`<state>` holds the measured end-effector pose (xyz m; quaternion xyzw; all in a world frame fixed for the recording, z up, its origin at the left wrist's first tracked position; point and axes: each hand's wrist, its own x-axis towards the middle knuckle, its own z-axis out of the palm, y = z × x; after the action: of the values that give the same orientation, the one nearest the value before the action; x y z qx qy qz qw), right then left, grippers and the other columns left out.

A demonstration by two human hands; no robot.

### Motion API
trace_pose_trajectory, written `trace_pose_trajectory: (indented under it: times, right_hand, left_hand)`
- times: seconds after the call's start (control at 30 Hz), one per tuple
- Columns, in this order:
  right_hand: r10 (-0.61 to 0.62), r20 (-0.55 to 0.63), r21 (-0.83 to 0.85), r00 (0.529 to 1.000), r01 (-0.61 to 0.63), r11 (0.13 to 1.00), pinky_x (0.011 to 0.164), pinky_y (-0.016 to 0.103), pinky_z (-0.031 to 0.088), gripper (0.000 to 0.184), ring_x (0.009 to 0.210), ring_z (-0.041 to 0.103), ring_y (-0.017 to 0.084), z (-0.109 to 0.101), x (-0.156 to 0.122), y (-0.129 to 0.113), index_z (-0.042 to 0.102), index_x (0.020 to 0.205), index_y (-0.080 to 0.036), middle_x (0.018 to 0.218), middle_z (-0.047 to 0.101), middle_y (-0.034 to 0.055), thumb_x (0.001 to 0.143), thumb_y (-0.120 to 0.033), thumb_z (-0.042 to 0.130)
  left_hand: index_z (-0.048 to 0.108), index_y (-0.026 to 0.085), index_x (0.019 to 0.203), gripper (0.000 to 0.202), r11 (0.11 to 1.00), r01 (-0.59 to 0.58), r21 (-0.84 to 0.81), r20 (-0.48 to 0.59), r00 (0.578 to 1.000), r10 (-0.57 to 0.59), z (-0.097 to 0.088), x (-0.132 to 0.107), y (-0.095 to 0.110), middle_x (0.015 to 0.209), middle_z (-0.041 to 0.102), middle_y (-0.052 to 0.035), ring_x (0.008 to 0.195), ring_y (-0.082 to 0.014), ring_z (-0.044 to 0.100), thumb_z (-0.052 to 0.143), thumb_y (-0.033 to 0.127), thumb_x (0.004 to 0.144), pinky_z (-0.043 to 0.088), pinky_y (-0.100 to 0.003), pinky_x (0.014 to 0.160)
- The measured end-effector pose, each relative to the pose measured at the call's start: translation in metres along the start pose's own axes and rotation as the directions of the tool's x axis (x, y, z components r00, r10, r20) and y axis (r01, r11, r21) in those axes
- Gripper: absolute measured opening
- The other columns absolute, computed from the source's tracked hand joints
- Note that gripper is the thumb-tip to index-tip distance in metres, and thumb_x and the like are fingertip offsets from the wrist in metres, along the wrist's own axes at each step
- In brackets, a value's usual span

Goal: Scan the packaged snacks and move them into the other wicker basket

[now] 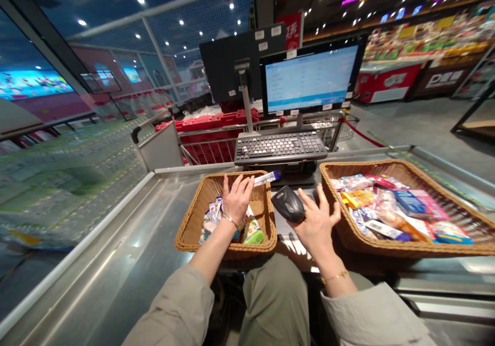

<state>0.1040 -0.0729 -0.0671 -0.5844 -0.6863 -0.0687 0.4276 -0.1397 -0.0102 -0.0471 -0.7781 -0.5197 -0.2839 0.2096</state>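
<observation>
My left hand (pixel 236 200) is over the smaller wicker basket (pixel 188 228). Its fingertips pinch one end of a slim white stick packet (pixel 266 178) with a purple tip, which sticks out to the right past the basket's rim. Below that hand lie several small packaged goods, among them a green and white pack (pixel 254 232). A black handheld barcode scanner (pixel 288 204) is in my right hand (pixel 317 227), its head facing left towards the packet. Part of the scanner's grip is hidden behind my fingers.
At the right, a larger wicker basket (pixel 328 173) holds many colourful packaged goods. Behind the baskets stand a keyboard (pixel 280 146), a lit monitor (pixel 311 78) and a second monitor's dark back (pixel 224 70). The metal counter (pixel 127 243) extends left; stacked bottle packs (pixel 77 176) stand beyond it.
</observation>
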Motion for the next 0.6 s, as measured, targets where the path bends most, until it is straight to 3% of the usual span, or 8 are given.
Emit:
trace_pose_trajectory:
  times: [0.3,0.6]
  right_hand:
    - [0.01,-0.026,0.026,1.0,-0.01,1.0,0.117,0.068,0.006,0.021,0.149,0.034,0.037,-0.002,0.001,-0.008,0.075,0.098,-0.024,0.128,0.073,0.0067,0.085,-0.03,0.06]
    - [0.006,-0.08,-0.054,0.997,-0.01,0.999,0.116,0.068,0.01,0.02,0.148,0.034,0.038,-0.015,0.004,-0.005,0.074,0.09,-0.023,0.133,0.07,0.008,0.085,-0.037,0.059]
  left_hand:
    - [0.055,0.027,0.148,0.046,0.985,-0.073,0.154,-0.085,0.993,0.087,0.007,-0.002,-0.003,0.128,0.074,-0.0068,0.134,-0.0236,0.06,0.047,0.015,0.104,0.0,-0.058,0.13]
    - [0.055,0.027,0.147,0.046,0.98,-0.097,0.171,-0.103,0.988,0.116,0.002,0.003,0.003,0.129,0.074,-0.0062,0.135,-0.0238,0.059,0.048,0.015,0.104,0.0,-0.058,0.13]
